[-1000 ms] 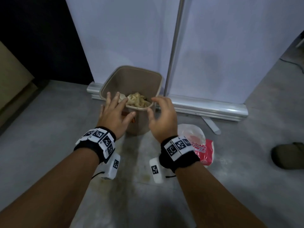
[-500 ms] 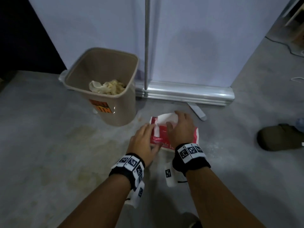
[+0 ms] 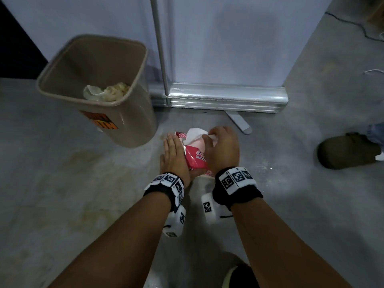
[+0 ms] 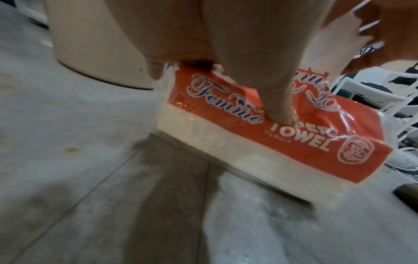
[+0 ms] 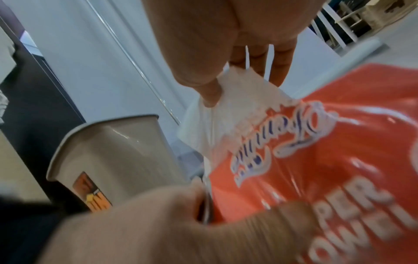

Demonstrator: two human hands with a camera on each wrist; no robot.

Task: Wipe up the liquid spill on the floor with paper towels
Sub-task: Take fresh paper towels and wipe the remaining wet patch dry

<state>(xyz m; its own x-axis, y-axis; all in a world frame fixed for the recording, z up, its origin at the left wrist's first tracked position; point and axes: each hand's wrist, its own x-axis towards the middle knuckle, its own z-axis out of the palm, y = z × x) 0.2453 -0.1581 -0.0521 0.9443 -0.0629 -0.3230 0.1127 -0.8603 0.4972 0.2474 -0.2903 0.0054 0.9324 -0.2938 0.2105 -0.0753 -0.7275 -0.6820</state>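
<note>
A red paper towel pack lies on the grey floor just right of the bin. My left hand lies flat along its left edge with straight fingers, and its thumb presses on the top of the pack. My right hand pinches a white paper towel sheet that sticks out of the pack's far end; thumb and fingers close on the sheet. Yellowish spill stains spread on the floor to the left, with more stains nearer me.
A beige waste bin with crumpled used towels stands at the left. Behind it is a white banner with a metal base and a foot. Someone's dark shoe is at the right.
Both hands left the bin and came down to the pack. Since half a second ago the left hand has flattened on the pack's left edge and the right hand has pinched the sheet.
</note>
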